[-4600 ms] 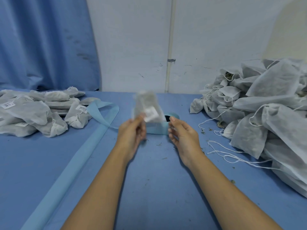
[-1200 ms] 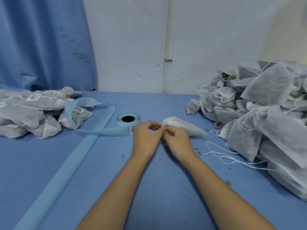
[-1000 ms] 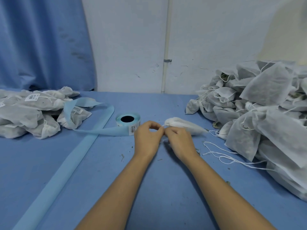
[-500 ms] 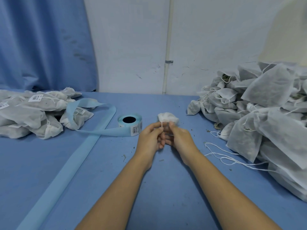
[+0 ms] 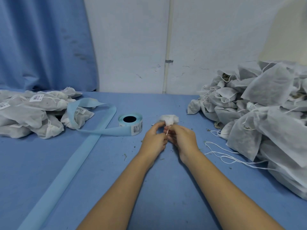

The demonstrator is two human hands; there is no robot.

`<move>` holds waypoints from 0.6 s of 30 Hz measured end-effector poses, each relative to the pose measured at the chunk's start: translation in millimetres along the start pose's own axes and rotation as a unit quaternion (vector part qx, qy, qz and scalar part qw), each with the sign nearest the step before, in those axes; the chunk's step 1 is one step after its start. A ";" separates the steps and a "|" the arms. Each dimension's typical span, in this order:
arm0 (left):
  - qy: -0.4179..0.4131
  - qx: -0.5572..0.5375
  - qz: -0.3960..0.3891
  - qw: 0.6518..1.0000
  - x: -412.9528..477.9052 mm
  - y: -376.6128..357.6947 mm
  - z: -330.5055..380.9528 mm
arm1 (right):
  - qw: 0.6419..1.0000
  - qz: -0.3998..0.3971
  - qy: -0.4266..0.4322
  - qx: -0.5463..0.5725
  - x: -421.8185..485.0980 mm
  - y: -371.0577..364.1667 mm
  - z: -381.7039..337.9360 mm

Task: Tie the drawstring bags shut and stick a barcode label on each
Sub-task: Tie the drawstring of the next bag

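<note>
— Starting at the surface (image 5: 157,205) left edge, what's there?
— Heap of labelled bags (image 5: 31,113), pale blue backing strip (image 5: 66,171) looping past it down to the near edge, label roll (image 5: 130,121) right of that, barcode label showing on its side
— Hands?
— Left hand (image 5: 153,140) and right hand (image 5: 181,138) touching mid-surface, fingers curled, both pinching the white drawstring (image 5: 167,132) between them
— Bag?
— Small bag (image 5: 169,119), neck bunched, just beyond the fingertips, right of the roll
— Right edge?
— Big bag pile (image 5: 265,113), some tops open, loose strings (image 5: 221,155) trailing toward the hands
</note>
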State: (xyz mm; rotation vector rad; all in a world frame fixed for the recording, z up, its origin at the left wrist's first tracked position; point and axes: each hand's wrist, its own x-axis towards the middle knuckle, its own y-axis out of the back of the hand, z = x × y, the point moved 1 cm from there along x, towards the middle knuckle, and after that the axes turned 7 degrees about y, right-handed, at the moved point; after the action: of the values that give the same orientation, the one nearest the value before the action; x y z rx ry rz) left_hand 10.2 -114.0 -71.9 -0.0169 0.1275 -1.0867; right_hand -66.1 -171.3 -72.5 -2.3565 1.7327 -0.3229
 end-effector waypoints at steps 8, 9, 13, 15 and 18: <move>-0.052 0.128 0.085 0.987 1.6 3.9 -9.1 | 0.994 -0.054 -0.043 0.089 0.6 4.3 -3.9; -0.089 0.180 0.110 0.973 1.9 7.1 -10.4 | 0.992 -0.066 -0.047 0.095 1.4 6.0 -5.0; -0.159 0.350 0.162 0.909 2.3 19.5 -11.4 | 0.999 -0.044 0.019 -0.019 5.6 11.2 -6.1; -0.159 0.446 0.192 0.859 1.4 23.7 -10.4 | 0.980 -0.026 0.097 -0.173 6.2 13.4 -4.5; -0.181 0.461 0.233 0.837 -1.9 25.3 -6.5 | 0.938 -0.032 0.162 -0.305 4.6 13.2 -2.8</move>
State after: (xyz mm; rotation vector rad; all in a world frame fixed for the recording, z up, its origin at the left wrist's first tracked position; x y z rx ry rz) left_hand 30.9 -100.2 -80.0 0.6487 -0.7158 -0.5480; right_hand -77.6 -179.7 -73.3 -2.9308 2.1560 -0.2098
